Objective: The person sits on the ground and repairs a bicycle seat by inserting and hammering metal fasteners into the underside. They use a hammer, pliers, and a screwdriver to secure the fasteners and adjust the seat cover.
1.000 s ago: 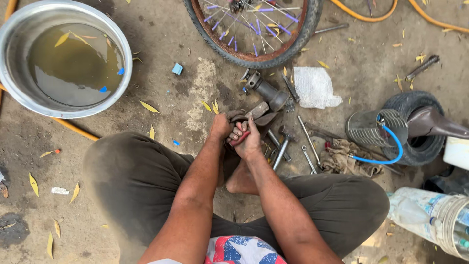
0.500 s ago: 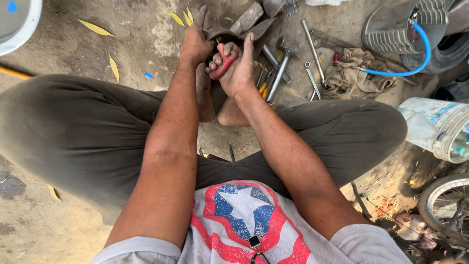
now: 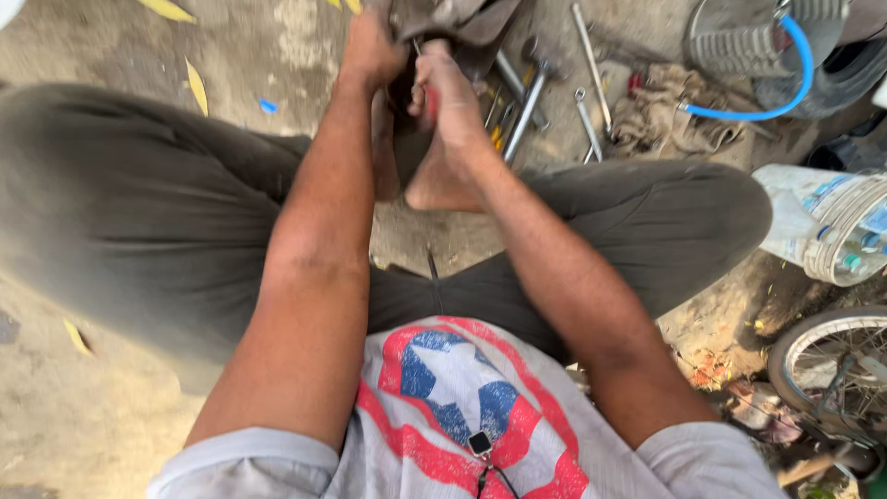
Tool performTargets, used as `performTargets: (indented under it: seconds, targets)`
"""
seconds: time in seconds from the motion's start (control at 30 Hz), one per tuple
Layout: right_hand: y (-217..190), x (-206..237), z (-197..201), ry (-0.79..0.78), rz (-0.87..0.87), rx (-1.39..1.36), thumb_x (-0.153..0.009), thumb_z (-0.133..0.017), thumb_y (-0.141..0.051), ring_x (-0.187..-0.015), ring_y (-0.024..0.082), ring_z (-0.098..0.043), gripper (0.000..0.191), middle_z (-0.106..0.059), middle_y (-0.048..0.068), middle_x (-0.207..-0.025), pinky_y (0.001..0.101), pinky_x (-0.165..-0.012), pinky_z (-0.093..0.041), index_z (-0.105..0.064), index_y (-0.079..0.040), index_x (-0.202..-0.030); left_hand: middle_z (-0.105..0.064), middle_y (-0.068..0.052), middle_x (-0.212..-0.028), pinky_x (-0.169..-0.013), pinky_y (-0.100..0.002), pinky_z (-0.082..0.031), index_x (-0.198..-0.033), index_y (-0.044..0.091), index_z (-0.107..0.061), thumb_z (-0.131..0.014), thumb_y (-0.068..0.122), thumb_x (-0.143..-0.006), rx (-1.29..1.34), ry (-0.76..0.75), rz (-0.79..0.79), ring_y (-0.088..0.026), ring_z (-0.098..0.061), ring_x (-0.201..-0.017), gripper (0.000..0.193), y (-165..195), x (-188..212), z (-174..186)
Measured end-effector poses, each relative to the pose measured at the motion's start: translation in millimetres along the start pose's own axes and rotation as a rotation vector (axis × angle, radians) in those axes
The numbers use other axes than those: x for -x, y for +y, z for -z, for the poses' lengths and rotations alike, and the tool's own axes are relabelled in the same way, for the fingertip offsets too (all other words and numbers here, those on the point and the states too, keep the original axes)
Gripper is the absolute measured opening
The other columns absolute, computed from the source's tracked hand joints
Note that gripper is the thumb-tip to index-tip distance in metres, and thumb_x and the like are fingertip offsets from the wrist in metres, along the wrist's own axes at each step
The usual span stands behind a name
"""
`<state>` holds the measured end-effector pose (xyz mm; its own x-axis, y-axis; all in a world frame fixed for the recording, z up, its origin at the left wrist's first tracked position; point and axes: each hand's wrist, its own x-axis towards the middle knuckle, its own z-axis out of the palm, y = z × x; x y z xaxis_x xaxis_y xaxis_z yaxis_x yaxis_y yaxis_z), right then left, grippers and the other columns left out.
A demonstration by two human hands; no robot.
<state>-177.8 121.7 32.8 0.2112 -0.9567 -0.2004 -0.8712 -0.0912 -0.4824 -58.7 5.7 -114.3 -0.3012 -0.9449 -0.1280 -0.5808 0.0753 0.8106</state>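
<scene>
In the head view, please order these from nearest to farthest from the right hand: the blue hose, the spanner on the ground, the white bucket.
Measured from the right hand:
1. Spanner: lies on the ground just to the right of the hand.
2. Blue hose: curves at the upper right, beyond the rags.
3. White bucket: lies at the right edge, lower down, beside the knee.

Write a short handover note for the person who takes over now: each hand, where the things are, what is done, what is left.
Left hand: closed on a dark rubber piece at the top edge of the view.
Right hand: grip shut on a red-handled tool, held against that piece, above the bare foot.
Nearby on the ground: wrenches, a rag, a blue hose, a plastic bucket.
Done: cannot tell; the work spot is partly cut off.
Left: both hands are on the piece, so the work on it looks unfinished.
</scene>
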Motion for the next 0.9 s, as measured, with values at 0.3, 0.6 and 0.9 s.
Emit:
performTargets:
  seconds: [0.3,0.6,0.9]
  targets:
    - [20.1,52.5,63.3,0.142,-0.044,-0.167,-0.089,-0.086,-0.028,-0.066,0.019,-0.060,0.031,-0.061,0.003,-0.069,0.0367,-0.064,-0.047,-0.064,-0.010,-0.076,-0.080,-0.016,-0.089,-0.064,-0.040,-0.062,-0.108,0.006,-0.077,-0.083,0.020,-0.085,0.443,-0.019,0.327,-0.026,-0.077,-0.071,0.028,15.7,-7.1,11.4]
    - [61.7,47.0,89.7,0.549,-0.228,-0.242,-0.074,-0.097,-0.022,-0.080,0.012,-0.058,0.052,-0.065,0.003,-0.088,0.0300,-0.070,-0.052,-0.070,-0.002,-0.113,-0.074,-0.019,-0.102,-0.087,-0.047,-0.056,-0.104,0.015,-0.081,-0.077,0.005,-0.079,-0.140,-0.123,-0.135,-0.040,-0.070,-0.099,0.027,89.0,-26.4,28.5]
    - [34.4,38.1,56.2,0.698,-0.039,-0.552,-0.085,-0.085,-0.009,-0.109,0.021,-0.070,0.057,-0.070,0.011,-0.118,0.0366,-0.095,-0.056,-0.060,-0.003,-0.136,-0.048,-0.033,-0.146,-0.108,-0.048,-0.052,-0.142,-0.002,-0.055,-0.071,0.004,-0.083,-0.093,0.021,-0.523,-0.049,-0.057,-0.127,0.062,167.0,-0.9,69.9]
